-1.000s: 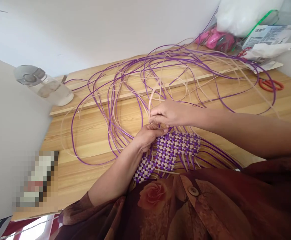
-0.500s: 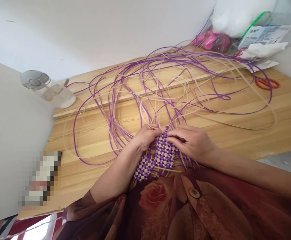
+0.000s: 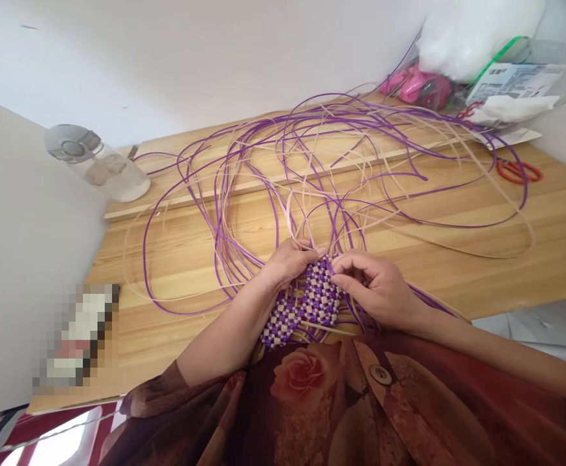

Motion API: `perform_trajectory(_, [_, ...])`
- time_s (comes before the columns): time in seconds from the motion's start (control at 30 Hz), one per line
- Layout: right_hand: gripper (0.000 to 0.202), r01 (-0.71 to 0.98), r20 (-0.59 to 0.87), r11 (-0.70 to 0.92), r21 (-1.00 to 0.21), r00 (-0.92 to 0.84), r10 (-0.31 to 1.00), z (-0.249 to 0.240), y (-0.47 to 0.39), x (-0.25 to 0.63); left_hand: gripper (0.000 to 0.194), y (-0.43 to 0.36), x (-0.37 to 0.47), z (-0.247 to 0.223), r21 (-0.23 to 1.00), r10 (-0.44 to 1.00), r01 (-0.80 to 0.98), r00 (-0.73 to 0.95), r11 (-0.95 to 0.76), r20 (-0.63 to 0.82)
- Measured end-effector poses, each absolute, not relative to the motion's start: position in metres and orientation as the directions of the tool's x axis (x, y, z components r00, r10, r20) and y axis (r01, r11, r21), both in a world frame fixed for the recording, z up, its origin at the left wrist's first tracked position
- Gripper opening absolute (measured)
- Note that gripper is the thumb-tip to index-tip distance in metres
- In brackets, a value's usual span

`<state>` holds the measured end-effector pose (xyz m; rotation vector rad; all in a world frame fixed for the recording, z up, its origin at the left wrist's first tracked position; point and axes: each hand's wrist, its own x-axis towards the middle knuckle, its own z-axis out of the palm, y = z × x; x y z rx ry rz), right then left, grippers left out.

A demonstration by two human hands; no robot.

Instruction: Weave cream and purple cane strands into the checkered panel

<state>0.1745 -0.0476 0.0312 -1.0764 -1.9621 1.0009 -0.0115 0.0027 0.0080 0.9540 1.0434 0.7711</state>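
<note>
Both hands (image 3: 287,264) pinch the checkered weave (image 3: 320,296); purple strands (image 3: 263,121) loop beyond.

woven piece (image 3: 322,298): partly hidden by the hands (image 3: 379,285)
pixelated object (image 3: 81,336): blurred beyond telling
white bag (image 3: 477,39): cut by top edge
label print (image 3: 520,81): too small

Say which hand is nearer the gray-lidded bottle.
Left. The left hand, at the upper left of the woven piece, is below and right of the gray-lidded bottle in view; the right hand, at the piece's right edge, is farther right.
</note>
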Motion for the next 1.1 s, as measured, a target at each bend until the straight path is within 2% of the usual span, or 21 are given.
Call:
perform_trajectory(0.1, [0.014,0.333,0.119,0.271,-0.903,-0.412,0.903,0.025,-0.05,0.172,0.038,0.003,-0.012,0.007,0.924,0.885,-0.067,0.321,0.376,-0.336])
perform_trajectory(0.2, [0.013,0.332,0.144,0.301,-0.894,-0.424,0.894,0.019,-0.052,0.171,0.038,0.003,-0.014,0.009,0.938,0.892,-0.017,0.316,0.345,-0.323])
perform_trajectory(0.37, [0.015,0.296,0.147,0.29,-0.91,-0.425,0.893,0.006,-0.049,0.169,0.039,0.003,-0.015,0.011,0.948,0.871,0.193,0.381,0.251,-0.309])
perform_trajectory(0.47, [0.017,0.308,0.148,0.3,-0.903,-0.433,0.889,0.002,-0.047,0.168,0.033,0.003,-0.013,0.007,0.943,0.901,0.262,0.325,0.205,-0.287])
perform_trajectory(0.6, [0.014,0.35,0.184,0.388,-0.852,-0.495,0.849,0.005,-0.045,0.17,0.034,0.002,-0.011,0.002,0.9,0.935,0.413,0.245,0.141,-0.258])
perform_trajectory(0.7, [0.014,0.353,0.186,0.404,-0.844,-0.513,0.838,0.007,-0.046,0.171,0.04,0.003,-0.013,0.004,0.897,0.933,0.413,0.237,0.157,-0.272])
perform_trajectory(0.83, [0.016,0.342,0.126,0.3,-0.891,-0.45,0.884,0.002,-0.049,0.172,0.05,0.004,-0.016,0.009,0.898,0.913,0.375,0.235,0.23,-0.332])
perform_trajectory(0.93, [0.017,0.337,0.099,0.261,-0.905,-0.43,0.898,-0.001,-0.05,0.17,0.041,0.001,-0.014,0.011,0.914,0.921,0.367,0.266,0.176,-0.285])
perform_trajectory(1.1, [0.018,0.393,0.211,0.397,-0.829,-0.437,0.874,0.003,-0.044,0.167,0.026,-0.003,-0.005,0.007,0.871,0.968,0.487,0.177,0.07,-0.177])
